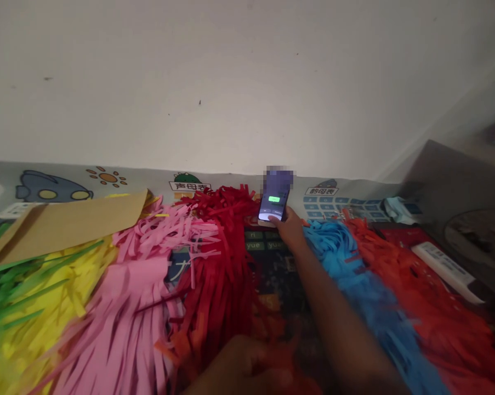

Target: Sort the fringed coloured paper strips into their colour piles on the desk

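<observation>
My right hand [289,224] reaches forward to the wall side of the table, its fingers on the lower right edge of an upright smartphone [272,200] with a lit screen. Low in the frame, my left hand [243,365] is blurred, with its fingers curled on orange paper strips [288,356]. Dark red strips [231,274] lie just beyond it, with pink strips [127,323] on their left. Blue strips [366,291] run along the right side of my right forearm.
Yellow strips [62,285], green strips [4,291] and a brown paper envelope [74,222] lie at the left. Red-orange strips [420,296], a white box [448,269] and a white packet [399,210] are at the right. A printed mat [354,189] meets the pale wall.
</observation>
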Tool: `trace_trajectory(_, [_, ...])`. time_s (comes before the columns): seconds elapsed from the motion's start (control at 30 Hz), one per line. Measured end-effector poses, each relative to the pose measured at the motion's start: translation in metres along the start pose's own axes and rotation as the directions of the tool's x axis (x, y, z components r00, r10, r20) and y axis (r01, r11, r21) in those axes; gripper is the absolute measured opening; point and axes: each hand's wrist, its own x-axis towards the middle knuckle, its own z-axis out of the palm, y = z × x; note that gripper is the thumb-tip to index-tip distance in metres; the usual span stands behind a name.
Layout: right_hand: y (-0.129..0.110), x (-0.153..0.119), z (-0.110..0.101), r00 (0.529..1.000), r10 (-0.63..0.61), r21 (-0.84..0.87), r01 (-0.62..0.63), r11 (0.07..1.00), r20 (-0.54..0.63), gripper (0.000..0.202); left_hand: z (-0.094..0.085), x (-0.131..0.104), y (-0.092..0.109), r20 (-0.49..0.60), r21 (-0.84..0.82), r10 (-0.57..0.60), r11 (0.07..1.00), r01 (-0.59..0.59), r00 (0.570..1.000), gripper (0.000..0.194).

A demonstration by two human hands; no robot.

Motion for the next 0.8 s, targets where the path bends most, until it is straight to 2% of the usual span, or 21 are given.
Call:
trace_trajectory(0.17, [0.003,0.001,0.0,1.0,0.003,-0.01,-0.003,1.0,-0.001,0.047,-0.001,0.003,-0.002,0.085,0.006,0.088,0.996,-0.089,0.992,0.023])
trace_trajectory(0.27, [0.003,0.001,0.001,1.0,0.001,-0.005,-0.001,1.0,0.004,0.047,-0.003,0.004,-0.003,0.073,0.031,0.056,0.998,-0.059,0.996,0.024])
trace_trajectory(0.4, [0.0,0.0,0.001,1.0,0.007,0.002,-0.007,1.0,0.002,0.048,-0.006,0.004,-0.017,0.035,0.051,0.02,0.998,-0.022,0.999,0.021])
trace_trajectory(0.53, [-0.003,-0.001,0.0,1.0,0.015,-0.003,-0.015,1.0,0.001,0.048,-0.01,0.004,-0.029,0.057,0.09,0.038,0.995,-0.043,0.998,0.031])
trace_trajectory(0.8, [-0.006,-0.002,-0.002,1.0,0.017,-0.017,-0.017,1.0,0.004,0.045,-0.014,0.003,-0.021,0.158,0.084,0.151,0.983,-0.166,0.976,0.034])
